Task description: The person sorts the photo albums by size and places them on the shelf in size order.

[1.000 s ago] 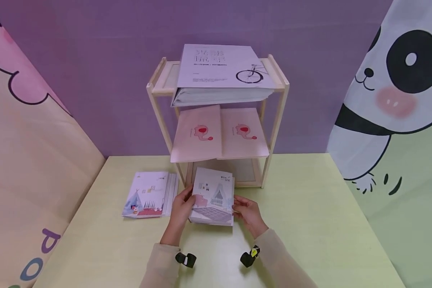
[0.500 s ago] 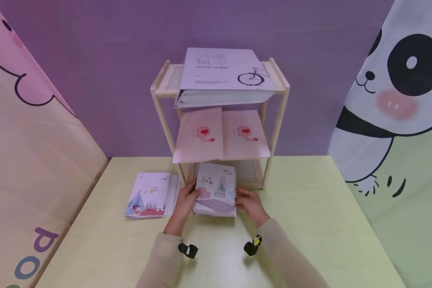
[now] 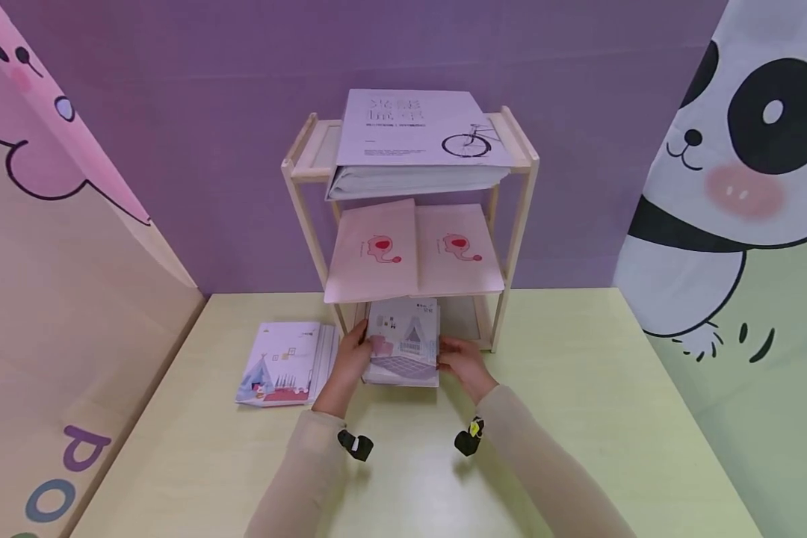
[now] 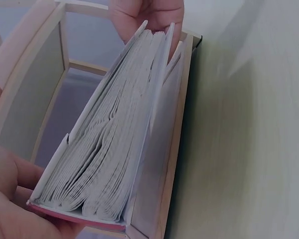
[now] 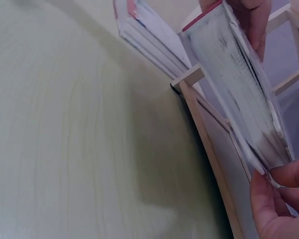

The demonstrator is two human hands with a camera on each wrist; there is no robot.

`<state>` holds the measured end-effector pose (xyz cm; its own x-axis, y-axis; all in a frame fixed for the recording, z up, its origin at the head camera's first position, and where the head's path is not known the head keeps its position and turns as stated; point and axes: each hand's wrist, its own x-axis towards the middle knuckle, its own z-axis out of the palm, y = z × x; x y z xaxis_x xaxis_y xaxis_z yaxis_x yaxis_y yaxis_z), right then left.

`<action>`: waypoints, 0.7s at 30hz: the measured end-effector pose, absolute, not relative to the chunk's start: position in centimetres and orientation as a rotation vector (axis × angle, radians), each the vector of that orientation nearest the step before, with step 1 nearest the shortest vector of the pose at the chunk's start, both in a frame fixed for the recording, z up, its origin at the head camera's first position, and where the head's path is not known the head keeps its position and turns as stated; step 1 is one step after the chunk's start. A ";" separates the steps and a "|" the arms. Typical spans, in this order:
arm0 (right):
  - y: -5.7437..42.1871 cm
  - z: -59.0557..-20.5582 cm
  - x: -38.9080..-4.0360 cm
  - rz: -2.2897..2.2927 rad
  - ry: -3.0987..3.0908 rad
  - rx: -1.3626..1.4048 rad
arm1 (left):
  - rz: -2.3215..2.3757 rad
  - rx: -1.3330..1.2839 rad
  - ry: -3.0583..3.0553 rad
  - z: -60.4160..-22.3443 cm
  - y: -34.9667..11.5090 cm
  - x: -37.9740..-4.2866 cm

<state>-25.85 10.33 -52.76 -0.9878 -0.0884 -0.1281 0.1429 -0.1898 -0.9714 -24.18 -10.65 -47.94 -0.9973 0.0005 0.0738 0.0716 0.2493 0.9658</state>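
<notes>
Both hands hold a thick white book (image 3: 403,340) with a tent-and-bed picture on its cover. My left hand (image 3: 351,360) grips its left edge; the right hand (image 3: 465,365) pinches the right edge. The book's far end lies beneath the middle shelf's pink folders, while its near end sticks out past the front of the bottom shelf (image 3: 461,317). In the left wrist view the page edges (image 4: 99,134) show between two covers, with a red spine beside the left hand (image 4: 20,199). Thumb and fingers of the right hand (image 5: 284,204) meet on a cover corner in the right wrist view.
A light wooden three-tier rack (image 3: 521,224) stands on the pale table (image 3: 578,418). On its top shelf lies a thick bicycle-cover book (image 3: 417,134); two pink elephant folders (image 3: 376,254) cover the middle one. Several more books (image 3: 279,366) lie left of the rack.
Both hands have carried the book forward, away from the body, so that its far end has passed under the middle shelf. The other books and folders stay where they were.
</notes>
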 end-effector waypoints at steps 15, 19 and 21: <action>9.0 -52.0 -27.6 -2.234 1.998 0.049 | -1.927 -0.053 -2.423 -47.6 -11.1 -26.5; 8.6 -51.9 -28.2 -2.223 2.055 -0.008 | -1.903 -0.066 -2.421 -47.6 -11.2 -27.4; 8.4 -51.8 -28.5 -2.215 2.084 -0.026 | -1.894 -0.066 -2.425 -47.6 -11.3 -27.9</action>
